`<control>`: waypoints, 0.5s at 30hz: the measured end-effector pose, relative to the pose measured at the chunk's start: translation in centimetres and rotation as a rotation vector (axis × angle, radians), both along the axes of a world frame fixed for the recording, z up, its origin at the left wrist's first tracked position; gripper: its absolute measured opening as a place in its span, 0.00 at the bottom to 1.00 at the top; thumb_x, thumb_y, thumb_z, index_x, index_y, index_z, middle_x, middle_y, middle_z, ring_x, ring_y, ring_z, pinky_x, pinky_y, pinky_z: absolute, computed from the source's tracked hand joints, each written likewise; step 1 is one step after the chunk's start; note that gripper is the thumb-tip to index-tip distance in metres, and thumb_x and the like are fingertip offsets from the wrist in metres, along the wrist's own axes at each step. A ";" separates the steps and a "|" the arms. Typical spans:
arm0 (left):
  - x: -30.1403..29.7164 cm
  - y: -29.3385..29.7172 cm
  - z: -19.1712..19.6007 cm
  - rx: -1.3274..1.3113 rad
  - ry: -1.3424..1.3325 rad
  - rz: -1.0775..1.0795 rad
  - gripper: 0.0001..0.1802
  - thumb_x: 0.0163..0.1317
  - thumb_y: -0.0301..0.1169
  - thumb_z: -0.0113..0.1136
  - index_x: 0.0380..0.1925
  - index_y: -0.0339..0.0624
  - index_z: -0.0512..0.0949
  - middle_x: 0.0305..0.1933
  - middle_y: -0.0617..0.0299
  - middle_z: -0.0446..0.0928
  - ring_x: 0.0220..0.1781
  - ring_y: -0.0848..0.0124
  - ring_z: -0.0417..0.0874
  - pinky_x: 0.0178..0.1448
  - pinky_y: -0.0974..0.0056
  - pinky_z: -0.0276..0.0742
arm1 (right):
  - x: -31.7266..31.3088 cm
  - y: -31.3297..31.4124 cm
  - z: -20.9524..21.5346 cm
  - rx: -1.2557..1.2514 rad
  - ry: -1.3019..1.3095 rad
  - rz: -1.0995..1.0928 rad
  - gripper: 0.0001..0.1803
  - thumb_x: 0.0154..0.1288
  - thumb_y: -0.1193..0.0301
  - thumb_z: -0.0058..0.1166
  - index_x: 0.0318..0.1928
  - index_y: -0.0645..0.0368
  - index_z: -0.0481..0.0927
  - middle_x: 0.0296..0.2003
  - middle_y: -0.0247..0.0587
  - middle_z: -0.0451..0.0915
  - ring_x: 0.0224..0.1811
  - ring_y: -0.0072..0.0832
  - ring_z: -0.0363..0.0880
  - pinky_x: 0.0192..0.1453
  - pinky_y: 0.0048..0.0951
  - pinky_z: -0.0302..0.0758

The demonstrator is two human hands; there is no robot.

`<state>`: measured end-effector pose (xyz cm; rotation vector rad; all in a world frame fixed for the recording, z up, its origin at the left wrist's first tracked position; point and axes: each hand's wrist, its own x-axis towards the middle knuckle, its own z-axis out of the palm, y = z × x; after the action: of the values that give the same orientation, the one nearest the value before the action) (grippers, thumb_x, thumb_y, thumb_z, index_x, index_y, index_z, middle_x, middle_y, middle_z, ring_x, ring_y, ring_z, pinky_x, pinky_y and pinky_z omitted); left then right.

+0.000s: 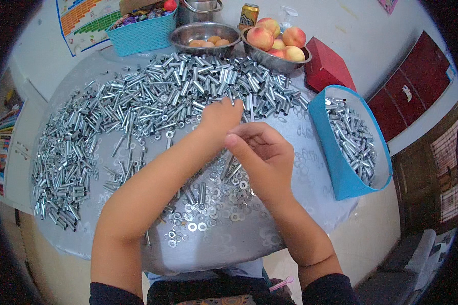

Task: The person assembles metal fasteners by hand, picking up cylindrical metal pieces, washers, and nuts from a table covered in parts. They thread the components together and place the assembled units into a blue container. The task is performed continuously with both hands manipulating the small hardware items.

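Note:
My left hand (221, 116) reaches across to the near edge of a big heap of metal sleeves (188, 76). Its fingers are bent down onto the sleeves, and whatever they pinch is hidden. Just nearer and to the right, my right hand (270, 157) is raised over the table with fingers curled and thumb stretched toward the left wrist. A thin bright metal rod (251, 108) shows just beyond its fingertips; I cannot tell if the hand holds it. Below the hands lie loose flat washers (202, 226) and a few sleeves (202, 193).
A blue fabric bin (336, 168) at the right holds many metal fasteners (352, 140). Along the back stand a turquoise basket (142, 38), a steel bowl of eggs (180, 39), a bowl of peaches (275, 63), a drink can (248, 16) and a red box (328, 66).

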<state>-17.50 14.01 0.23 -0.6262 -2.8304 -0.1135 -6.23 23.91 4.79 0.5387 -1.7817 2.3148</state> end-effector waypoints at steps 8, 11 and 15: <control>2.7 -4.8 1.8 0.303 0.035 -0.114 0.22 0.51 0.25 0.56 0.46 0.34 0.63 0.41 0.41 0.72 0.40 0.47 0.78 0.41 0.52 0.76 | -0.3 -0.3 -0.4 0.073 -0.035 0.006 0.07 0.58 0.78 0.58 0.38 0.65 0.78 0.33 0.36 0.80 0.35 0.19 0.77 0.41 0.20 0.74; 6.8 -7.4 2.6 0.458 -0.078 -0.098 0.21 0.58 0.29 0.54 0.51 0.39 0.63 0.42 0.42 0.74 0.40 0.50 0.79 0.42 0.53 0.75 | -0.2 -0.2 -0.9 0.153 -0.053 0.011 0.08 0.57 0.77 0.59 0.38 0.65 0.78 0.34 0.35 0.80 0.35 0.19 0.78 0.41 0.20 0.74; 12.4 -10.8 3.9 0.458 -0.271 0.060 0.23 0.62 0.35 0.55 0.54 0.42 0.62 0.38 0.47 0.78 0.38 0.51 0.80 0.40 0.55 0.74 | 0.5 -1.4 -1.5 0.248 -0.030 0.030 0.07 0.56 0.76 0.61 0.36 0.63 0.79 0.32 0.35 0.80 0.34 0.19 0.78 0.40 0.21 0.74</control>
<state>-5.11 3.20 4.13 -0.4480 -2.9115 -0.8652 -5.69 22.47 3.31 0.5730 -2.1039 2.1438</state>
